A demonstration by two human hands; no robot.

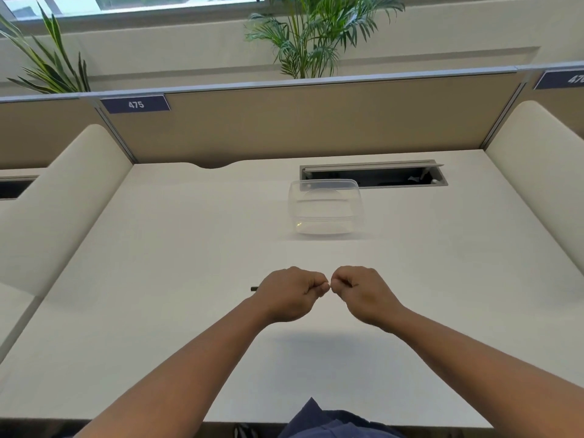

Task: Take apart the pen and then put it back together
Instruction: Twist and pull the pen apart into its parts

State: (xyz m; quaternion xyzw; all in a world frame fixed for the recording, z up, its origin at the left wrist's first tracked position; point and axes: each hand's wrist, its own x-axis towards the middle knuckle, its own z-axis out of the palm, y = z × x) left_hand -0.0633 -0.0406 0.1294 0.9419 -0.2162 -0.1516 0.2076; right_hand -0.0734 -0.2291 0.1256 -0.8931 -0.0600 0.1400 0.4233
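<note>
Both hands hover over the middle of the white desk, knuckles up and fingertips almost touching. My left hand is closed around a dark pen; only its short dark end sticks out to the left of the fist. My right hand pinches something tiny at the pen's other end, right where the two hands meet. The fingers hide that part and most of the pen's body.
A clear plastic container stands behind the hands, toward the back of the desk. Beyond it is an open cable slot in the desktop. Beige partition panels and cushioned dividers enclose the desk on three sides.
</note>
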